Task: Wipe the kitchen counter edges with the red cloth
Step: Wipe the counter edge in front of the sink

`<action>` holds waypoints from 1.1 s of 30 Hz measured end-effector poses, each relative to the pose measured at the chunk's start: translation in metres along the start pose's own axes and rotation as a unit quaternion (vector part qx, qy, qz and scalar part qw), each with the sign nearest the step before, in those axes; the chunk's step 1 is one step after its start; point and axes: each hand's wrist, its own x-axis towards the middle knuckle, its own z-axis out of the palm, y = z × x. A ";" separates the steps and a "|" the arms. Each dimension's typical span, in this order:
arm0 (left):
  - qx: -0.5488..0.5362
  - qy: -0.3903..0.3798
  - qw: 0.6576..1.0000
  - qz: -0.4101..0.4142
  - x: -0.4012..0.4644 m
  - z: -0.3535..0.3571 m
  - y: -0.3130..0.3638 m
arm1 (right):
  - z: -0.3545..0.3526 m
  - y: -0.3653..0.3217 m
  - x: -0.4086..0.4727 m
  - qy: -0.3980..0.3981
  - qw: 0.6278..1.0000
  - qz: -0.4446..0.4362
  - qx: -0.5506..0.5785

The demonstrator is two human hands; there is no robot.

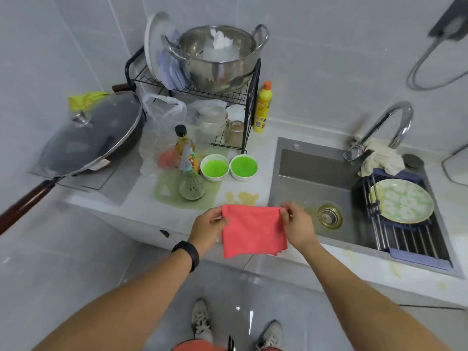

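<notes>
Both hands, left (208, 225) and right (296, 225), pinching red cloth (253, 231) top corners; hanging soft, light, floppy — probably needing bunching before wiping table (141, 211) edges.

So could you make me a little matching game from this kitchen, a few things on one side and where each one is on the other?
Things:
1. red cloth
2. steel pot
3. patterned plate
4. yellow bottle

Places:
A. on the roll-up rack over the sink
B. standing on the counter beside the dish rack
C. pinched at its top corners by the left hand and right hand
D. on the dish rack's top shelf

Pairs: 1-C, 2-D, 3-A, 4-B
</notes>
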 end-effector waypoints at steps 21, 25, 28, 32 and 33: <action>-0.112 0.462 0.825 -0.305 0.124 -0.040 -0.077 | 0.177 -0.006 0.061 0.021 0.976 0.061 -0.209; -0.006 0.500 0.817 -0.286 0.136 -0.020 -0.096 | 0.184 0.006 0.067 0.036 0.965 -0.007 -0.261; 0.021 0.535 0.795 -0.286 0.141 -0.016 -0.107 | 0.181 0.008 0.075 0.014 0.955 -0.072 -0.288; 0.040 0.548 0.786 -0.282 0.149 -0.016 -0.113 | 0.178 0.013 0.089 -0.018 0.928 -0.181 -0.325; 0.036 0.554 0.782 -0.283 0.151 -0.016 -0.117 | 0.179 0.014 0.093 -0.025 0.922 -0.199 -0.330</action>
